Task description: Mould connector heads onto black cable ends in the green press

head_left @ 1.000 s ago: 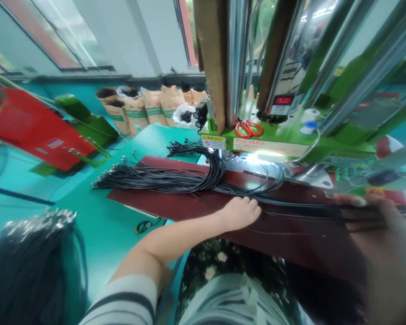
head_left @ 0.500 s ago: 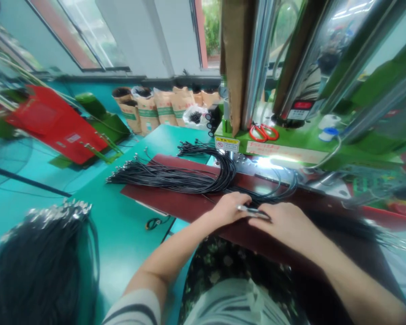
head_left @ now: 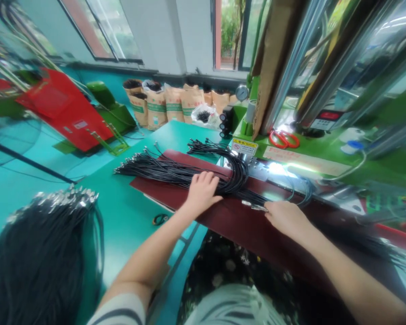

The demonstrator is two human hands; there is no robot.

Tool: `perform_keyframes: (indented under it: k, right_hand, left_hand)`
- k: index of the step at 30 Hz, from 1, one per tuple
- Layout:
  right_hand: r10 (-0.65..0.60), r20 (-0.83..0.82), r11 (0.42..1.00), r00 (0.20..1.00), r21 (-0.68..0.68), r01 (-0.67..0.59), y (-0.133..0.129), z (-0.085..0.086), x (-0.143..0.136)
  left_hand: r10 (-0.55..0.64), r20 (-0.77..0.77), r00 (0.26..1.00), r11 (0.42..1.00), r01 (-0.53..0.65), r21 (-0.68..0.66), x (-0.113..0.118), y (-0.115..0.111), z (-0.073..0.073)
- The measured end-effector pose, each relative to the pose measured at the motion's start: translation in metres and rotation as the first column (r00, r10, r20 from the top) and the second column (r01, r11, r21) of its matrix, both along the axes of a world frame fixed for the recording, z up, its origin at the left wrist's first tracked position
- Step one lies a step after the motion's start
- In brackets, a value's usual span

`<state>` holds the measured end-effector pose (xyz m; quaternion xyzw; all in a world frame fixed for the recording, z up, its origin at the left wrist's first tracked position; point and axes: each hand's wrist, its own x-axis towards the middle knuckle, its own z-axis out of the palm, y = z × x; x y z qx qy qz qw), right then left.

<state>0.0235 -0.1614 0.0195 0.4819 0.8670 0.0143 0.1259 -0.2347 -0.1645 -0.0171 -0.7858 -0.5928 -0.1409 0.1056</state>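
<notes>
my left hand (head_left: 203,192) lies open over the black cable bundle (head_left: 165,171), fingers stretched across the strands and thumb apart. my right hand (head_left: 287,221) is closed around a piece with silver tips (head_left: 253,206), which poke out past my fingers toward the left; how much more sits inside that grip, i cannot tell. the bundle lies along the dark red board (head_left: 162,190), its far-left ends reaching onto the green counter (head_left: 122,216), and it curls round beside the machine (head_left: 311,155).

the curl is what i would watch: strands overlap there, so dragging one could pull its neighbours along and muddle the even ends. my flat left palm could also slide on loose cables, since it presses rather than grips. and if the silver tips snag a crossing strand, the piece could twist or slip out of my right fingers.
</notes>
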Motion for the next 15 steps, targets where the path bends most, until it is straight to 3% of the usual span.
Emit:
perform_keyframes:
  k: [3,6,8,15]
  right_hand:
    - [0.03,0.036,0.997,0.999,0.065,-0.033,-0.008,-0.006,-0.003]
    - [0.069,0.031,0.99,0.997,0.125,-0.072,-0.017,-0.01,-0.005]
    - [0.122,0.018,0.979,0.992,0.16,-0.123,-0.02,-0.011,-0.004]
    - [0.324,-0.009,0.937,0.946,0.138,-0.32,-0.018,-0.01,0.006]
  left_hand:
    - [-0.085,-0.144,0.986,0.996,0.079,-0.045,-0.029,0.009,-0.001]
    - [-0.299,-0.268,0.916,0.954,0.289,-0.076,-0.035,0.02,-0.002]
    - [-0.364,-0.312,0.878,0.931,0.355,-0.088,-0.035,0.027,0.0]
    - [-0.313,-0.28,0.908,0.943,0.333,0.026,-0.044,0.041,0.009]
